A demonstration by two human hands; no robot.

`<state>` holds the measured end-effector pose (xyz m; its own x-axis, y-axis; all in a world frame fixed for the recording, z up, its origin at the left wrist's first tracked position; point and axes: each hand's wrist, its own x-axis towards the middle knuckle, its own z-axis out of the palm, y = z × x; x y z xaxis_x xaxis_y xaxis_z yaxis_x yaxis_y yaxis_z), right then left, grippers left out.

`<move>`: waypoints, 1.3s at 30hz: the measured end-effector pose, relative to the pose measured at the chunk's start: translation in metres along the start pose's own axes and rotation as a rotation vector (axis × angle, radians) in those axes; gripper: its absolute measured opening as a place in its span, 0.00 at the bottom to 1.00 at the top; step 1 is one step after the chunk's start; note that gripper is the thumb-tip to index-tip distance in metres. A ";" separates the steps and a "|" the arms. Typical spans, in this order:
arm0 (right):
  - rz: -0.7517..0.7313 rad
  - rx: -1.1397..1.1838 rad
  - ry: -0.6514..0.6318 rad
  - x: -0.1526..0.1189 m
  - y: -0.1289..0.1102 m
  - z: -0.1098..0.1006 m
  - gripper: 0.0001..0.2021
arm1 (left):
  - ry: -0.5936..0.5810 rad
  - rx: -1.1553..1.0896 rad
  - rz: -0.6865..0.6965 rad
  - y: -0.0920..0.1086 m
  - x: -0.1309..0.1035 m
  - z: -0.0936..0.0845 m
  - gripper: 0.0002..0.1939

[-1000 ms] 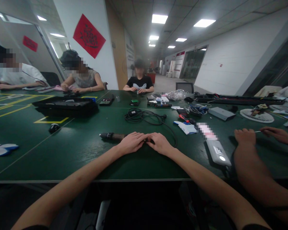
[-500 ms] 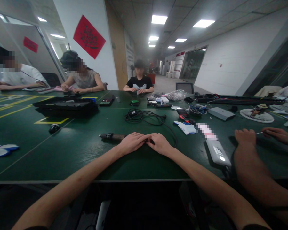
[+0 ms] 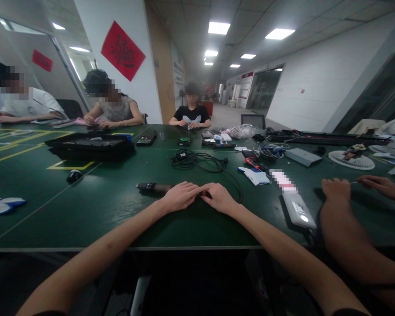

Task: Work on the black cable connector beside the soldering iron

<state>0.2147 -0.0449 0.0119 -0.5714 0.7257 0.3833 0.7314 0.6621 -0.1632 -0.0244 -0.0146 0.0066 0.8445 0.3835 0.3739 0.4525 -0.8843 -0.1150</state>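
An electric screwdriver [image 3: 153,188], dark with a black collar and a metal tip, lies along the table with its tip to the left. My left hand [image 3: 181,195] is closed over its body. At the tool's right end, the fingers of my right hand [image 3: 219,196] are wrapped round it. My hands meet there, so the middle and rear of the tool are mostly hidden. A black power cord [image 3: 200,160] lies looped behind my hands, and one strand runs down beside my right wrist.
A co-worker's hands [image 3: 337,186] hold a thin tool at right, near a grey power strip [image 3: 298,210]. Gloves [image 3: 255,175] and a red-handled screwdriver [image 3: 252,163] lie behind it. At left are a mouse [image 3: 74,176] and a black tray [image 3: 90,147]. Several people sit across the table.
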 end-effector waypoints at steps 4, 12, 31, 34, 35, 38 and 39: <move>-0.001 -0.006 0.008 0.000 0.001 0.003 0.05 | 0.000 0.011 -0.035 0.000 0.000 0.001 0.30; -0.002 -0.009 0.016 0.000 0.002 0.004 0.04 | -0.015 0.009 -0.009 -0.001 0.000 0.001 0.30; 0.001 -0.031 0.014 -0.001 0.002 0.004 0.06 | -0.021 0.005 0.006 0.000 0.000 -0.001 0.32; 0.010 -0.031 0.007 0.000 0.001 0.004 0.06 | -0.008 0.011 -0.004 -0.001 0.000 -0.001 0.32; 0.010 -0.027 0.009 0.000 0.001 0.004 0.06 | -0.008 0.007 0.001 -0.001 -0.001 -0.001 0.32; 0.008 -0.015 0.019 0.000 0.001 0.004 0.06 | -0.019 -0.003 0.016 -0.001 -0.001 0.000 0.32; 0.008 -0.014 0.019 0.000 0.001 0.004 0.06 | -0.021 -0.001 0.010 -0.001 0.000 0.000 0.32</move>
<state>0.2139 -0.0438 0.0082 -0.5582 0.7271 0.3997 0.7410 0.6536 -0.1541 -0.0252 -0.0141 0.0069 0.8551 0.3799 0.3528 0.4432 -0.8887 -0.1175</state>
